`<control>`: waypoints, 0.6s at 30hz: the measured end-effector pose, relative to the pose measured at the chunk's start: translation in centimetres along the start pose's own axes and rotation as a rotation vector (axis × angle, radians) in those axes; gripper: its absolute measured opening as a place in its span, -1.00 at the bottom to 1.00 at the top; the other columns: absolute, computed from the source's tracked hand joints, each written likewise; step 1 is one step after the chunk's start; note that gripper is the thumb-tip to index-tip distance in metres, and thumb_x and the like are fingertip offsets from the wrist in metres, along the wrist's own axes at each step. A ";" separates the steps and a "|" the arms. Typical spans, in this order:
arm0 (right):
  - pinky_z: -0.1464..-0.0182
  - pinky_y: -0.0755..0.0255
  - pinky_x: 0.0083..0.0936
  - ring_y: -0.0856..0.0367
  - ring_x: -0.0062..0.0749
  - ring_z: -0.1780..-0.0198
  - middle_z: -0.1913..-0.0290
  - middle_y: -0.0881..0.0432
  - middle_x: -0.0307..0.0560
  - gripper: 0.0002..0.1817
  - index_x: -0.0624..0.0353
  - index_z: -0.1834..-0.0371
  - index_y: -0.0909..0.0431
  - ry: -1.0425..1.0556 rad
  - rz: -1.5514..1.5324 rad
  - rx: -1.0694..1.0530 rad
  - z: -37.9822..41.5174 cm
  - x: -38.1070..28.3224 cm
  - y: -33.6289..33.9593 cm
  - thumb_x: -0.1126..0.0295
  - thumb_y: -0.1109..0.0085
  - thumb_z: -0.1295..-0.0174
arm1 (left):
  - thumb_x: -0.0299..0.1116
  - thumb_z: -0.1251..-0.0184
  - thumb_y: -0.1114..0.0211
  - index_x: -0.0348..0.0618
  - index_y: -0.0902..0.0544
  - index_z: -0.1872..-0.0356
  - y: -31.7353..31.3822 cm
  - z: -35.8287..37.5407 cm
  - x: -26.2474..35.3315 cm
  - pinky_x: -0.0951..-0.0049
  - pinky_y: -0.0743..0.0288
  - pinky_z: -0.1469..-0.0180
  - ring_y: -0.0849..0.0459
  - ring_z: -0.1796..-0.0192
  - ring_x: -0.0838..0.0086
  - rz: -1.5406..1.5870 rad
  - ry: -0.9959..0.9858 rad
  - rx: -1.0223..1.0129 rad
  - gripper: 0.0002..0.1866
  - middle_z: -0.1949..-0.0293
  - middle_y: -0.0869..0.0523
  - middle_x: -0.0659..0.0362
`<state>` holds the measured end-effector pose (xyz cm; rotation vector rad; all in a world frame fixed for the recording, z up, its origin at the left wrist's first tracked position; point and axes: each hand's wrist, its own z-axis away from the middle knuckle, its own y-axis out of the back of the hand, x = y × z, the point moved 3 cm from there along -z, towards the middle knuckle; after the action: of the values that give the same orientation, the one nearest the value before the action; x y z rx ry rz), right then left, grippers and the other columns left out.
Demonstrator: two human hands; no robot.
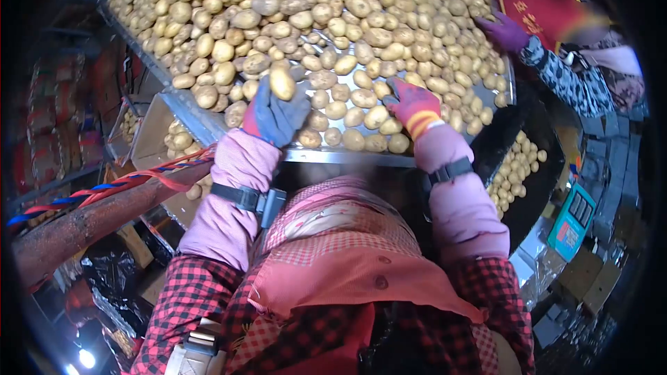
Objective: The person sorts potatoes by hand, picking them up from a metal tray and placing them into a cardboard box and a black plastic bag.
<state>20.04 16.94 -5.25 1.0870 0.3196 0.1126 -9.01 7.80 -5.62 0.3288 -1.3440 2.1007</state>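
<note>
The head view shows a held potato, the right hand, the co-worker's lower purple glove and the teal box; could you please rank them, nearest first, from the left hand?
As the view shows, from the left hand:
1. Held potato, in its fingers.
2. Right hand, to the right.
3. Lower purple glove, upper right.
4. Teal box, far lower right.

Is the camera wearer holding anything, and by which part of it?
The left hand holds a potato by the end nearest the wearer; whether the right hand grips one cannot be told.
</note>
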 end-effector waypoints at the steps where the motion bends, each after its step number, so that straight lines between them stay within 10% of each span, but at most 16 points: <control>1: -0.09 -0.50 -0.18 -0.62 -0.10 -0.13 -0.11 -0.66 -0.05 -0.37 -0.13 -0.32 -0.42 0.023 0.102 -0.072 -1.6 -0.7 -0.3 0.01 -0.27 -0.16 | 0.22 -0.50 0.05 -0.09 -0.39 -0.39 -0.3 0.4 -0.1 0.34 -0.67 0.03 -0.69 0.04 0.33 -0.179 -0.043 -0.012 -0.31 -0.17 -0.65 0.11; 7: -0.10 -0.53 -0.19 -0.63 -0.11 -0.15 -0.12 -0.67 -0.01 -0.49 0.00 -0.09 -0.61 -0.016 0.353 -0.326 -5.1 -3.7 -0.1 0.01 -0.34 -0.11 | 0.21 -0.52 0.07 -0.14 -0.37 -0.41 -3.0 2.9 0.5 0.34 -0.62 -0.09 -0.65 -0.13 0.32 0.215 0.081 0.096 -0.31 -0.27 -0.57 0.07; 10: -0.11 -0.52 -0.16 -0.63 -0.09 -0.15 -0.17 -0.65 -0.03 -0.42 0.02 -0.15 -0.58 0.129 0.153 -0.238 -4.3 -2.1 1.5 0.00 -0.34 -0.08 | 0.24 -0.51 0.12 -0.13 -0.30 -0.44 -2.7 3.4 0.2 0.13 -0.28 -0.44 -0.41 -0.38 0.13 0.142 0.008 0.211 -0.27 -0.35 -0.43 -0.06; 15: 0.08 -0.53 -0.62 -0.58 -0.57 0.13 0.14 -0.58 -0.15 -0.62 0.19 -0.04 -0.54 -0.002 -1.531 -0.141 1.2 -0.9 2.0 0.23 -0.32 -0.26 | 0.19 -0.53 0.08 -0.17 -0.33 -0.41 0.1 4.3 -1.5 0.27 -0.43 -0.27 -0.52 -0.22 0.23 0.391 0.074 0.023 -0.31 -0.28 -0.50 -0.01; 18: 0.19 -0.52 -0.41 -0.57 -0.41 0.04 -0.05 -0.56 -0.19 -0.72 0.04 0.04 -0.53 0.140 -0.705 -0.109 -1.4 -3.9 -1.3 0.31 -0.29 -0.20 | 0.17 -0.52 0.05 -0.17 -0.39 -0.35 2.3 4.6 -3.1 0.40 -0.56 -0.09 -0.63 -0.03 0.34 1.219 0.448 0.161 -0.35 -0.20 -0.59 0.03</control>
<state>15.83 16.51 -6.24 0.8093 0.7953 -0.4199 -8.52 1.91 -6.80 -1.1230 -1.1841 2.9383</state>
